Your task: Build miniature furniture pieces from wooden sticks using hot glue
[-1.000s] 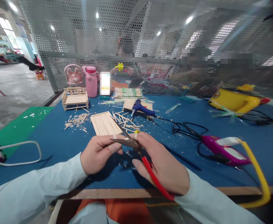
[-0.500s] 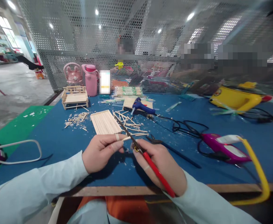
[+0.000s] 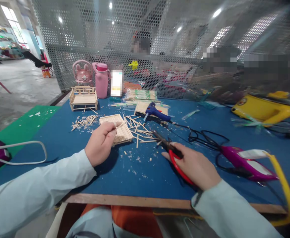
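Note:
My left hand [image 3: 100, 142] is closed, pinching a short thin wooden stick [image 3: 120, 126] over a flat panel of sticks [image 3: 123, 134] laid side by side. The fingers hide part of the panel. Farther right, my right hand [image 3: 197, 163] is wrapped round red-handled scissors [image 3: 178, 168]. Their dark blades point away to the left, low over the table, near loose sticks [image 3: 141, 129]. Dark pliers by this hand are mostly hidden, and I cannot tell whether it touches them.
A small stick-built bench [image 3: 84, 98] and clippings [image 3: 85, 122] lie at left. Behind are a pink bottle [image 3: 101, 82], a lit phone [image 3: 116, 83] and a blue glue gun [image 3: 157, 112]. Its cord runs right to a purple device [image 3: 246, 162]. A yellow pot [image 3: 256, 107] stands far right.
My left hand has moved the stick forward onto the panel. My right hand has drawn the scissors away to the right, toward where the pliers lay. The view has shifted slightly.

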Demonstrator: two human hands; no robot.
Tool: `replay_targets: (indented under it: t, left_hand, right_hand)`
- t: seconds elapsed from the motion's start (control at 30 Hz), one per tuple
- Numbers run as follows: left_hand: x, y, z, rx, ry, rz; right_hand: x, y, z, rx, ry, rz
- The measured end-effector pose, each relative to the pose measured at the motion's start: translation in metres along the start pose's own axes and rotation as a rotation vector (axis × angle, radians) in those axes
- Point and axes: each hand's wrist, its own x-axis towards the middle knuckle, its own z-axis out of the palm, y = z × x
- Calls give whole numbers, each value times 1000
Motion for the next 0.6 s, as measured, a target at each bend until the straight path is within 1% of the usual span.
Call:
replay_targets:
  t: [0.1, 0.17, 0.23, 0.3, 0.37, 0.4, 0.43, 0.5, 0.53, 0.57, 0.6]
  left_hand:
    - [-2, -3, -2, 324, -114, 167]
    - [-4, -5, -1, 467, -175, 238]
    - [-5, -7, 0, 536, -201, 276]
    - [-5, -9, 1, 567, -206, 287]
    - [-5, -9, 3, 574, -211, 289]
    - [-5, -9, 3, 569, -211, 287]
    - [-4, -8, 4, 562, -214, 284]
    - [-3, -7, 5, 546, -225, 275]
    - [-3, -6, 6, 538, -231, 273]
    - [-2, -6, 6, 529, -240, 274]
    - [-2, -5, 7, 519, -246, 279]
  right_hand:
    - [32, 13, -3, 46, -29, 34]
    - [50, 21, -4, 97, -58, 42]
    - [63, 28, -3, 144, -88, 35]
    - [70, 36, 0, 179, -136, -3]
    - [73, 43, -1, 175, -179, -101]
    - [72, 47, -3, 144, -168, -177]
    - [70, 48, -7, 88, -128, -262]
    - [60, 46, -19, -53, 29, -420]
    - [53, 40, -27, -117, 115, -475]
    - [45, 31, -35, -148, 191, -500]
    - [38, 20, -42, -126, 256, -536]
